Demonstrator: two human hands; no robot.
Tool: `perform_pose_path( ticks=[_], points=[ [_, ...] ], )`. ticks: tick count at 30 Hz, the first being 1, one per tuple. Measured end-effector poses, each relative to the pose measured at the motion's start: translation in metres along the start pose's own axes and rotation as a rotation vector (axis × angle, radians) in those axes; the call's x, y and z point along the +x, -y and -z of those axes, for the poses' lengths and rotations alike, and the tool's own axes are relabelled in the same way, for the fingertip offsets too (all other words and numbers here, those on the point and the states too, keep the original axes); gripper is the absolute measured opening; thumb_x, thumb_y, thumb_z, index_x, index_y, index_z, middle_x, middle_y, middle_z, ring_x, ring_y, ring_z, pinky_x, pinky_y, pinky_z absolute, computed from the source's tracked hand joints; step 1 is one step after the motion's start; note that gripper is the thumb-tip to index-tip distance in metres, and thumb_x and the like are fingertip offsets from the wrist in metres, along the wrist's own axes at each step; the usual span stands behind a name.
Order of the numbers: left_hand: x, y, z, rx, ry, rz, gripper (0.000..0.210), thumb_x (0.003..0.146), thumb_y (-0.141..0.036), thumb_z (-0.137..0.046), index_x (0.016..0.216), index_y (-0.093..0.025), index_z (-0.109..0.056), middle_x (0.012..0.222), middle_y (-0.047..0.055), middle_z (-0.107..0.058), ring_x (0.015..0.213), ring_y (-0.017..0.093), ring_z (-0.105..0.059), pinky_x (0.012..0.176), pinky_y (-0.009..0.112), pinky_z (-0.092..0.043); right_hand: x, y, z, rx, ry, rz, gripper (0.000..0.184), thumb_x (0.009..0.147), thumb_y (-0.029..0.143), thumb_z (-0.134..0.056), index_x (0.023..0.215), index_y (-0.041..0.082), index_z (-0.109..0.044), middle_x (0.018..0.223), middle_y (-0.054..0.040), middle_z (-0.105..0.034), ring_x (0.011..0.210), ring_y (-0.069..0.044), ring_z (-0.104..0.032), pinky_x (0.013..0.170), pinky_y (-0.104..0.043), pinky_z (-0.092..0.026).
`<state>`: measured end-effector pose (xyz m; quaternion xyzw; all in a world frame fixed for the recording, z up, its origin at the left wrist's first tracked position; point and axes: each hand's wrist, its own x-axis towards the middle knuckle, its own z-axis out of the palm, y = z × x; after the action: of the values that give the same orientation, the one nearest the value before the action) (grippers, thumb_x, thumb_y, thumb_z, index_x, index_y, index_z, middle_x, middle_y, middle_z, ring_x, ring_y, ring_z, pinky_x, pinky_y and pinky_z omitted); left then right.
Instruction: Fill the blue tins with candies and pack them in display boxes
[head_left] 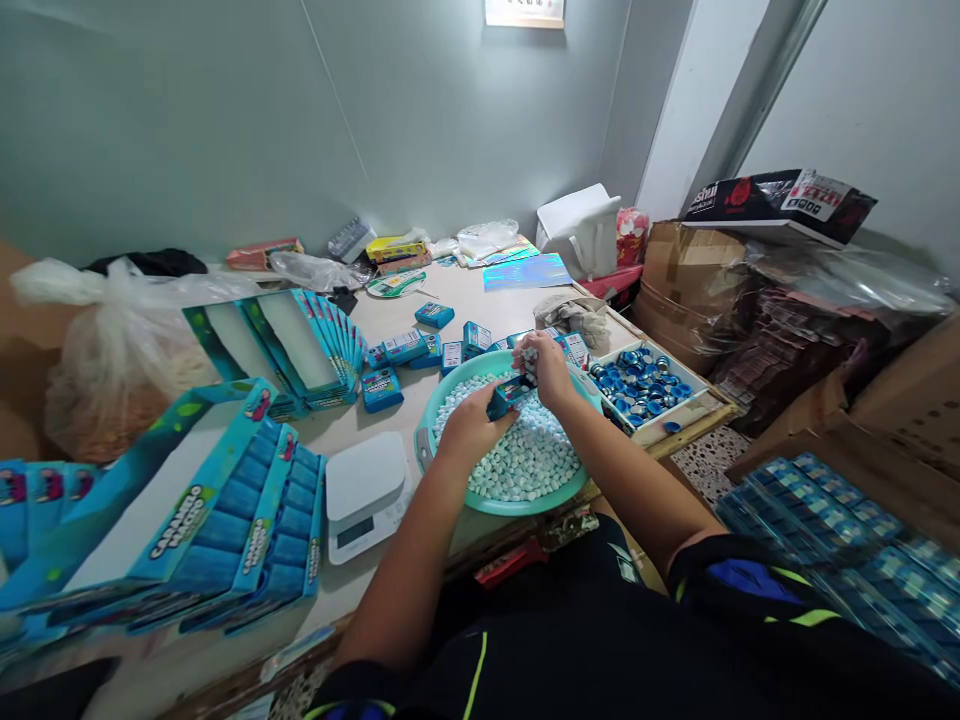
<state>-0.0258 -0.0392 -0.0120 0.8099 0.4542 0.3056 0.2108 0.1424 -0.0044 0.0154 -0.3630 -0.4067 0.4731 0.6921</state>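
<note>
My left hand [466, 432] grips a small blue box [508, 396] and holds it tilted over a turquoise basin [525, 507]. White pellet-like candies [519, 466] fill much of the basin. Close against the upper end of the box, my right hand [553, 372] is closed around a cluster of the same candies, some of which show between its fingers. The opening of the box is partly hidden by this hand. Several similar filled-looking blue boxes [382, 389] lie on the table behind and to the left of the basin.
A white kitchen scale [365, 478] stands left of the basin. Farther left are stacked turquoise display cartons [225, 500]. At the right, a shallow tray [696, 392] holds many blue caps. A crumpled glove [577, 318] lies behind the basin, and cardboard boxes [679, 285] stand beyond the table's right edge.
</note>
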Motion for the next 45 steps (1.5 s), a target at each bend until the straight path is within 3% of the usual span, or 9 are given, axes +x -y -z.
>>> perform_pose_path(
  ticks=[4, 10, 17, 26, 30, 35, 40, 45],
  points=[
    [-0.002, -0.007, -0.001, 0.023, -0.071, -0.059, 0.049, 0.089, -0.039, -0.075, 0.134, -0.022, -0.067, 0.122, 0.012, -0.072, 0.114, 0.033, -0.068, 0.099, 0.042, -0.054, -0.002, 0.002, 0.000, 0.008, 0.013, 0.024, 0.024, 0.074, 0.045, -0.059, 0.071, 0.023, -0.051, 0.074, 0.0005, -0.062, 0.059, -0.013, -0.057, 0.056, -0.025, -0.041],
    [0.001, -0.005, -0.001, -0.066, -0.092, -0.022, 0.039, 0.088, -0.041, -0.076, 0.122, -0.022, -0.070, 0.114, 0.010, -0.074, 0.110, 0.031, -0.068, 0.098, 0.041, -0.053, -0.006, 0.005, -0.001, 0.014, 0.050, 0.029, 0.024, 0.077, 0.045, -0.059, 0.071, 0.023, -0.053, 0.075, 0.0009, -0.061, 0.060, -0.013, -0.056, 0.062, -0.026, -0.046],
    [0.003, 0.001, -0.005, -0.182, 0.004, 0.061, 0.040, 0.087, -0.041, -0.076, 0.122, -0.024, -0.068, 0.110, 0.007, -0.074, 0.110, 0.028, -0.068, 0.099, 0.040, -0.053, -0.003, 0.003, 0.001, 0.035, 0.048, 0.023, 0.025, 0.077, 0.043, -0.061, 0.067, 0.023, -0.051, 0.064, 0.0026, -0.051, 0.057, -0.013, -0.048, 0.058, -0.025, -0.044],
    [0.002, -0.001, -0.001, -0.188, -0.009, 0.120, 0.038, 0.086, -0.038, -0.077, 0.120, -0.023, -0.069, 0.112, 0.009, -0.075, 0.107, 0.031, -0.070, 0.098, 0.043, -0.053, -0.002, 0.001, 0.003, 0.040, 0.119, 0.006, 0.039, 0.078, 0.051, -0.062, 0.059, 0.023, -0.042, 0.067, -0.0009, -0.057, 0.064, -0.016, -0.055, 0.065, -0.028, -0.051],
    [0.002, -0.001, -0.001, -0.201, 0.006, 0.132, 0.037, 0.087, -0.038, -0.077, 0.119, -0.022, -0.069, 0.111, 0.009, -0.075, 0.106, 0.031, -0.070, 0.097, 0.042, -0.053, -0.001, 0.001, 0.003, 0.027, 0.122, 0.016, 0.043, 0.080, 0.057, -0.056, 0.057, 0.025, -0.037, 0.057, 0.0005, -0.047, 0.064, -0.018, -0.055, 0.071, -0.032, -0.054],
    [0.000, -0.002, 0.002, -0.200, 0.012, 0.140, 0.038, 0.086, -0.038, -0.078, 0.119, -0.022, -0.068, 0.118, 0.009, -0.074, 0.108, 0.031, -0.069, 0.097, 0.042, -0.053, 0.000, -0.003, 0.003, -0.053, 0.105, 0.037, 0.038, 0.077, 0.049, -0.055, 0.054, 0.025, -0.036, 0.055, 0.0031, -0.034, 0.064, -0.018, -0.057, 0.073, -0.032, -0.053],
    [-0.001, -0.006, 0.004, -0.193, 0.031, 0.157, 0.041, 0.087, -0.036, -0.077, 0.125, -0.022, -0.067, 0.122, 0.009, -0.074, 0.111, 0.030, -0.069, 0.098, 0.041, -0.053, 0.001, -0.013, 0.005, -0.224, 0.128, 0.072, 0.029, 0.076, 0.043, -0.056, 0.056, 0.024, -0.048, 0.062, 0.0010, -0.047, 0.065, -0.018, -0.057, 0.072, -0.033, -0.052],
    [-0.003, -0.009, 0.001, -0.161, -0.021, 0.233, 0.036, 0.086, -0.033, -0.079, 0.119, -0.020, -0.068, 0.113, 0.009, -0.075, 0.105, 0.029, -0.069, 0.095, 0.040, -0.052, 0.000, -0.017, 0.005, -0.419, 0.210, 0.178, 0.030, 0.081, 0.043, -0.058, 0.059, 0.023, -0.061, 0.077, -0.0029, -0.057, 0.080, -0.021, -0.058, 0.081, -0.035, -0.051]
  ],
)
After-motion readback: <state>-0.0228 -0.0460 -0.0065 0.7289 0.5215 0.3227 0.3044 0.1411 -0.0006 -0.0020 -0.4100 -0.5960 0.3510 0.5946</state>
